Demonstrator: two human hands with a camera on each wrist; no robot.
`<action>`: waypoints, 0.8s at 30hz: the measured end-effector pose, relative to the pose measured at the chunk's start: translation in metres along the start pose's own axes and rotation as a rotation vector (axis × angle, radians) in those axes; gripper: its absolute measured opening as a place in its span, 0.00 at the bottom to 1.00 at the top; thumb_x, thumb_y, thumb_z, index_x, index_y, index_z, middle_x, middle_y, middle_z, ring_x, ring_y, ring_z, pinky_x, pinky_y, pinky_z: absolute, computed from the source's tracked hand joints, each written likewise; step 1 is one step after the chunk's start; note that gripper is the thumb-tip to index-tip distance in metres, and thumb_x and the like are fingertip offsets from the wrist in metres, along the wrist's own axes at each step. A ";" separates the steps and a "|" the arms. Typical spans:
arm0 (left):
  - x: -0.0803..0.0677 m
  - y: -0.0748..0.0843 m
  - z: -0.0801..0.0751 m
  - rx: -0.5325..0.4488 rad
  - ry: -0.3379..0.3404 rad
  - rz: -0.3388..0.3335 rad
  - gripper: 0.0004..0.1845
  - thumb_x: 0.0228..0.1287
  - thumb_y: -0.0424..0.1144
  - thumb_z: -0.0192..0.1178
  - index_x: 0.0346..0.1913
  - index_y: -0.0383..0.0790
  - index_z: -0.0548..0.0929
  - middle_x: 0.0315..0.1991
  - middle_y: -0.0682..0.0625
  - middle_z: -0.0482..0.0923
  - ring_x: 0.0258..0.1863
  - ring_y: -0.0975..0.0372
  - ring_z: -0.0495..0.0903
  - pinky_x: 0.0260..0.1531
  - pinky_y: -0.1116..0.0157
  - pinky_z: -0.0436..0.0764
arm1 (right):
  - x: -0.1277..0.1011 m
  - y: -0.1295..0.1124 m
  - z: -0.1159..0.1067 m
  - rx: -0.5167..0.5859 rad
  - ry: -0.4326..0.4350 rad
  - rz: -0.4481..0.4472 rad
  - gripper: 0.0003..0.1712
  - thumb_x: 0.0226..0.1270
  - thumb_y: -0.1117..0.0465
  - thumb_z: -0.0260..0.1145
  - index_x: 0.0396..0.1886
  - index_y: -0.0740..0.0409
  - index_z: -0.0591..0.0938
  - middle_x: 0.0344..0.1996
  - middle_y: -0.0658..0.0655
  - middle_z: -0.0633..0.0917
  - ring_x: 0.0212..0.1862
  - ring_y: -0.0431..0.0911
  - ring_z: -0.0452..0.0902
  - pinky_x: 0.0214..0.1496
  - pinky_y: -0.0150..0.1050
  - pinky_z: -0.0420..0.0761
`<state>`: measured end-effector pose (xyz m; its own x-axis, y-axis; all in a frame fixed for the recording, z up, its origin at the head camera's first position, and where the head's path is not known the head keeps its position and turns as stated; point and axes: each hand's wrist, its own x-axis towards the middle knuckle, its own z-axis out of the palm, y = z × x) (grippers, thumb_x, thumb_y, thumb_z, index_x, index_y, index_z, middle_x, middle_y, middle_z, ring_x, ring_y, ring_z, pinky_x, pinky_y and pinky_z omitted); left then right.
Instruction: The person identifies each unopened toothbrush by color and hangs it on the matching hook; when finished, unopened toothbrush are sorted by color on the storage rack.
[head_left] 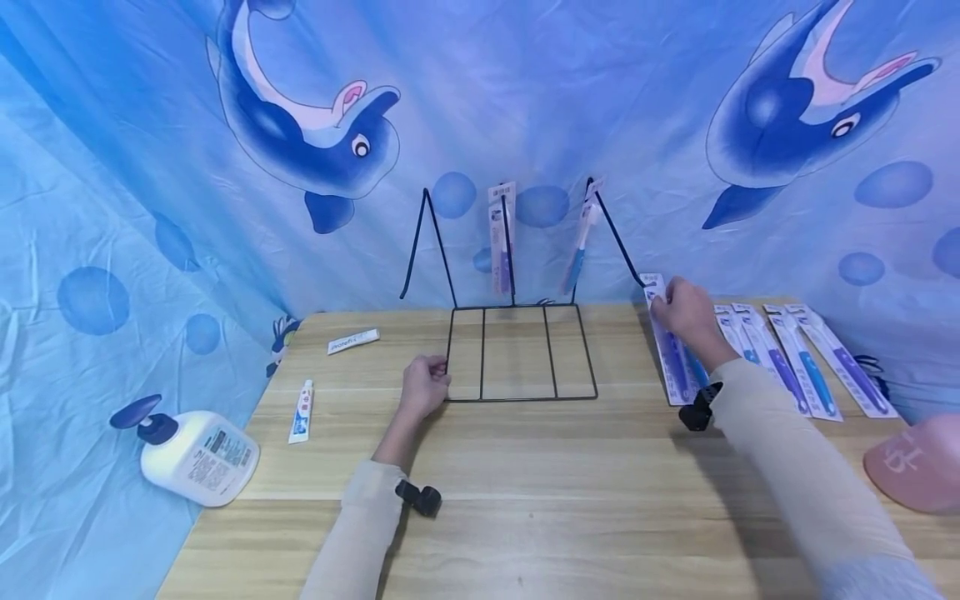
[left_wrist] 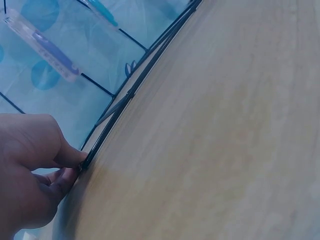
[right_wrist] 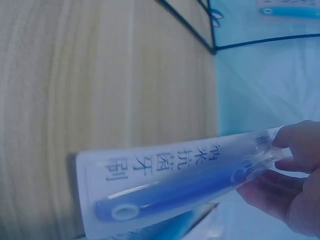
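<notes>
Clearly printed 纳米抗菌牙刷, the toothbrush pack (right_wrist: pixel 175 185) is pinched by the right hand (head_left: pixel 681 310); the left hand (head_left: pixel 424 387) grips the wire rack (head_left: pixel 517 350) beside it.

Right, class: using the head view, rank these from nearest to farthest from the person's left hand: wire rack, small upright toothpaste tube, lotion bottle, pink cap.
1. Wire rack: the left hand holds its front-left corner.
2. Small upright toothpaste tube: to the hand's left.
3. Lotion bottle: lying at the table's left edge.
4. Pink cap: at the far right edge.
</notes>
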<state>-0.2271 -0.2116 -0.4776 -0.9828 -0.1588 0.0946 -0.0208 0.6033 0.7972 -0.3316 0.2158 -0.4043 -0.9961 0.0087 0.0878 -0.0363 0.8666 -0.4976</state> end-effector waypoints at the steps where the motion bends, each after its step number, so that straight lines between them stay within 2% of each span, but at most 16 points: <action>1: 0.000 0.000 0.000 0.002 0.001 -0.001 0.19 0.57 0.20 0.61 0.54 0.23 0.81 0.40 0.39 0.80 0.40 0.51 0.81 0.45 0.60 0.85 | 0.000 -0.001 -0.003 0.007 0.010 -0.007 0.15 0.70 0.58 0.56 0.41 0.69 0.73 0.32 0.67 0.78 0.30 0.56 0.75 0.24 0.43 0.77; 7: 0.000 0.000 0.001 0.000 -0.005 -0.002 0.19 0.57 0.20 0.60 0.54 0.24 0.81 0.40 0.39 0.80 0.41 0.52 0.81 0.45 0.60 0.85 | -0.005 -0.011 -0.018 0.019 0.084 -0.045 0.14 0.69 0.59 0.58 0.41 0.68 0.74 0.33 0.68 0.79 0.31 0.56 0.75 0.28 0.45 0.76; 13: -0.001 0.001 0.001 -0.017 -0.023 -0.013 0.21 0.57 0.20 0.60 0.55 0.23 0.79 0.42 0.39 0.80 0.42 0.51 0.81 0.46 0.61 0.85 | -0.017 -0.027 -0.037 0.038 0.149 -0.078 0.15 0.69 0.57 0.59 0.43 0.66 0.74 0.36 0.69 0.79 0.31 0.57 0.76 0.25 0.44 0.77; 18: -0.001 0.001 0.001 -0.007 -0.018 -0.021 0.21 0.57 0.20 0.60 0.55 0.23 0.79 0.41 0.38 0.80 0.42 0.51 0.81 0.46 0.60 0.84 | -0.028 -0.045 -0.060 0.039 0.212 -0.160 0.17 0.70 0.55 0.58 0.44 0.66 0.75 0.37 0.70 0.79 0.32 0.59 0.75 0.26 0.47 0.77; 24: -0.001 0.002 -0.001 -0.008 -0.012 -0.006 0.20 0.56 0.20 0.60 0.55 0.22 0.80 0.40 0.37 0.81 0.42 0.50 0.81 0.46 0.59 0.84 | -0.046 -0.070 -0.089 0.064 0.321 -0.274 0.16 0.70 0.56 0.59 0.43 0.67 0.76 0.40 0.71 0.81 0.32 0.61 0.81 0.29 0.55 0.83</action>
<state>-0.2258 -0.2106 -0.4753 -0.9848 -0.1527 0.0829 -0.0250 0.5964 0.8023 -0.2759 0.1989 -0.2964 -0.8738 -0.0546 0.4832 -0.3115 0.8259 -0.4699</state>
